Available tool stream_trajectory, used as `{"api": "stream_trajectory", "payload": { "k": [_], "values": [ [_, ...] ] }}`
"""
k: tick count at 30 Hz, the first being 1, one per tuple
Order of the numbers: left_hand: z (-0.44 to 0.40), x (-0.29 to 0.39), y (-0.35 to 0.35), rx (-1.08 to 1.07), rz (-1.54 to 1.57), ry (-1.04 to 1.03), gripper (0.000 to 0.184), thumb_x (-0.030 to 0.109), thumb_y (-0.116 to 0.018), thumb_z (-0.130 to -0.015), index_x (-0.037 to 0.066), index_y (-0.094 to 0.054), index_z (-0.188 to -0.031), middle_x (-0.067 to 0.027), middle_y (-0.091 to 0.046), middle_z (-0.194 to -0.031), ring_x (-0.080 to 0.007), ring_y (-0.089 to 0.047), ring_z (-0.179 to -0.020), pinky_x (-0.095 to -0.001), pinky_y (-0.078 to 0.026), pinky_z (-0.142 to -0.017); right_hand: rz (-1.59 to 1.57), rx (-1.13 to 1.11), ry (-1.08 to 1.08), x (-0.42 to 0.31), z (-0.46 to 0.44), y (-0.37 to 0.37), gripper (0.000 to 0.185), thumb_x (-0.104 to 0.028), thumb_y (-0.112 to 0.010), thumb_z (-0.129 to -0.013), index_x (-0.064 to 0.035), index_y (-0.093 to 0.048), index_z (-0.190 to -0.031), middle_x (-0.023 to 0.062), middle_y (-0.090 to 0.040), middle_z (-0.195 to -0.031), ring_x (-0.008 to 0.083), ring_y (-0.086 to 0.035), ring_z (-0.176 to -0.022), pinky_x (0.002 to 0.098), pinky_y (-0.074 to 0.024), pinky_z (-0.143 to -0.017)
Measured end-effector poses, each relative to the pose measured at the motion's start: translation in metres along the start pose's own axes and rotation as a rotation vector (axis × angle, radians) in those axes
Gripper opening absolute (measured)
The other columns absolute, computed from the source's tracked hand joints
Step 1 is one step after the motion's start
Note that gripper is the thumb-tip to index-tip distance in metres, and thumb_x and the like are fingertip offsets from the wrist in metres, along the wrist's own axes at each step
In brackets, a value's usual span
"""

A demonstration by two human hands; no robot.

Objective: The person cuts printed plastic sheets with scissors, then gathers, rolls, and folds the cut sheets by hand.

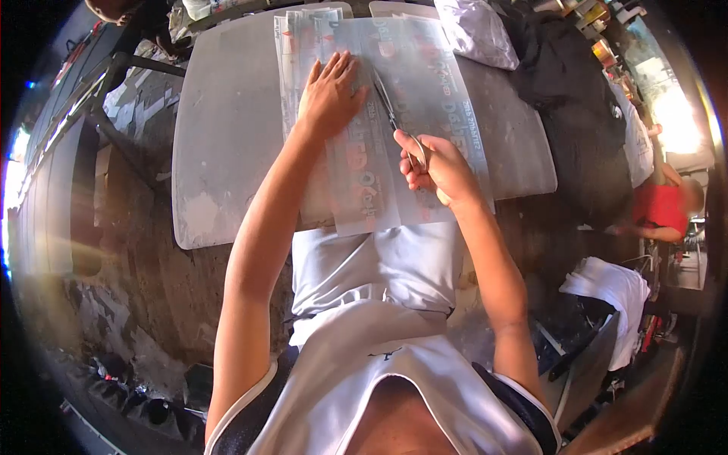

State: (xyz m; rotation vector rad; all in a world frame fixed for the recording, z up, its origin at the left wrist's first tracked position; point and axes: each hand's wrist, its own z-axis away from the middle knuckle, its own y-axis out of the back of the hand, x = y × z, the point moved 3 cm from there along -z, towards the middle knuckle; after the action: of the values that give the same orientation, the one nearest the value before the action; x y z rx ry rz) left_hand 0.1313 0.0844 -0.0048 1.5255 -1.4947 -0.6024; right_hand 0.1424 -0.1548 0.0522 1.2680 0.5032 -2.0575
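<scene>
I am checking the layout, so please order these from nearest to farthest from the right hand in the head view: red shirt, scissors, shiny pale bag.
1. Scissors, held in the right hand.
2. Shiny pale bag, ahead, near the picture's top.
3. Red shirt, far right, in the background.

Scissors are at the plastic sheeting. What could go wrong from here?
The left hand lies close beside the scissors, so a swerve might nick a finger. It presses only left of the blades, so the printed plastic sheeting on the right may shift, perhaps sending the cut astray.
</scene>
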Motion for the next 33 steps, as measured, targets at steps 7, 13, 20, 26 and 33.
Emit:
{"api": "stream_trajectory", "payload": {
  "k": [7, 13, 20, 26, 33],
  "values": [
    [-0.001, -0.003, -0.006, 0.01, 0.004, -0.007, 0.06, 0.041, -0.057, -0.101, 0.007, -0.052, -0.149, -0.0132, -0.044, -0.161, -0.0281, -0.035, -0.153, -0.0492, -0.022, -0.126, -0.076, -0.048, -0.016, -0.001, -0.016, -0.003, 0.045, -0.051, -0.077, -0.091, -0.0088, -0.062, -0.085, 0.0013, -0.064, -0.071, 0.0077, -0.06, -0.053, 0.0227, -0.051, -0.05],
    [-0.001, -0.003, -0.006, -0.011, -0.025, 0.006, 0.06, 0.041, -0.056, -0.103, 0.007, -0.05, -0.152, -0.0119, -0.043, -0.162, -0.028, -0.033, -0.154, -0.0495, -0.021, -0.127, -0.157, 0.01, 0.019, -0.003, -0.04, -0.014, 0.046, -0.05, -0.079, -0.09, -0.0065, -0.064, -0.089, 0.0034, -0.066, -0.074, 0.0107, -0.061, -0.057, 0.0252, -0.0535, -0.054],
    [-0.001, 0.001, -0.001, -0.038, -0.007, 0.024, 0.061, 0.042, -0.055, -0.103, 0.006, -0.049, -0.152, -0.0122, -0.043, -0.162, -0.0279, -0.032, -0.154, -0.0485, -0.02, -0.127, -0.15, 0.068, 0.024, -0.01, -0.055, -0.017, 0.046, -0.05, -0.08, -0.089, -0.0063, -0.064, -0.09, 0.0034, -0.066, -0.074, 0.0106, -0.061, -0.057, 0.0254, -0.0542, -0.055],
    [0.0, 0.001, -0.001, -0.014, -0.004, 0.025, 0.062, 0.041, -0.054, -0.103, 0.005, -0.048, -0.153, -0.0124, -0.043, -0.162, -0.0276, -0.032, -0.154, -0.0483, -0.02, -0.128, -0.157, 0.054, 0.042, -0.012, -0.065, -0.02, 0.046, -0.049, -0.08, -0.089, -0.006, -0.064, -0.09, 0.0034, -0.066, -0.074, 0.0101, -0.062, -0.058, 0.0253, -0.0548, -0.055],
    [-0.001, 0.0, -0.002, -0.016, -0.001, 0.03, 0.062, 0.042, -0.054, -0.103, 0.005, -0.048, -0.153, -0.0122, -0.042, -0.162, -0.0272, -0.032, -0.154, -0.0479, -0.02, -0.128, -0.142, 0.066, 0.046, -0.015, -0.071, -0.019, 0.048, -0.05, -0.08, -0.089, -0.0053, -0.065, -0.092, 0.0029, -0.066, -0.075, 0.0096, -0.062, -0.059, 0.0246, -0.0553, -0.056]
  ]
}}
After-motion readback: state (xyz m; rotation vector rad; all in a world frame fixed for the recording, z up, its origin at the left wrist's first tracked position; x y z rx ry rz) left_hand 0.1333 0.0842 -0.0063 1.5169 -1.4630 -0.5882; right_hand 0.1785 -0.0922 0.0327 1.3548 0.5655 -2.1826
